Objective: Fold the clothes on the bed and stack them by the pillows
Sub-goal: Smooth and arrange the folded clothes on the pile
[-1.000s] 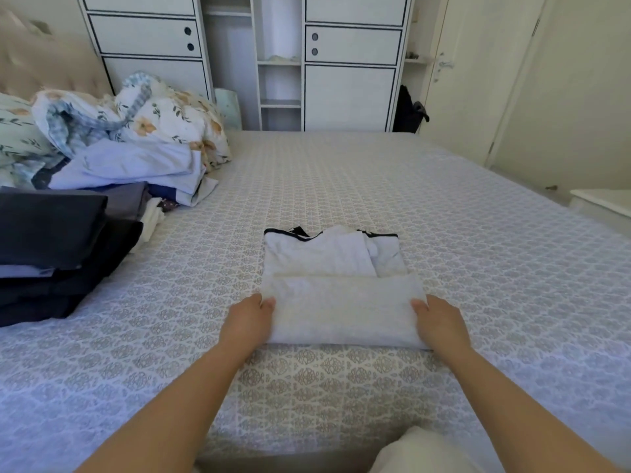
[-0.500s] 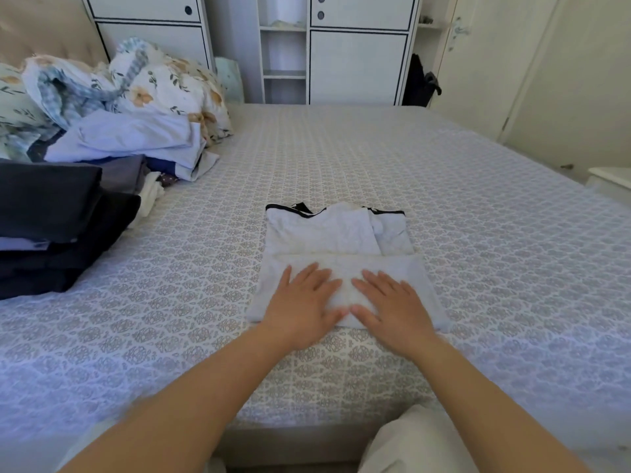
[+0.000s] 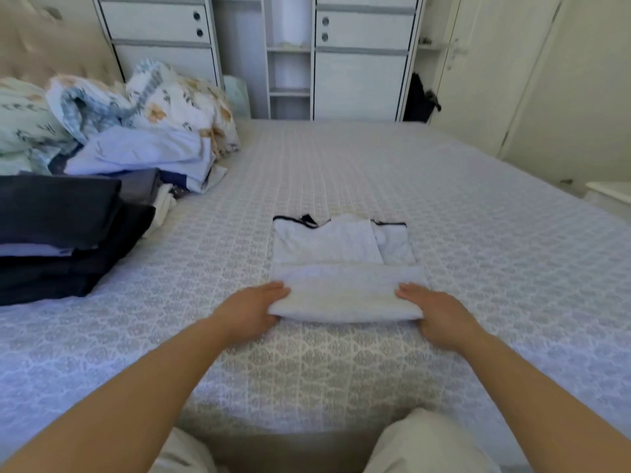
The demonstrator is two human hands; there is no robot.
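While a dark stack (image 3: 58, 233) already sits by the pillows (image 3: 30, 121), one white shirt (image 3: 345, 268) lies mid-bed (image 3: 478, 268), partly folded: near edge turned up, collar end flat. Left: finish fold, move it to stack; looser clothes (image 3: 143, 151) by pillows look unfolded. Left hand (image 3: 254, 310) and right hand (image 3: 435, 314) each pinch an end of the near fold, fingers on top, arms extended forward.
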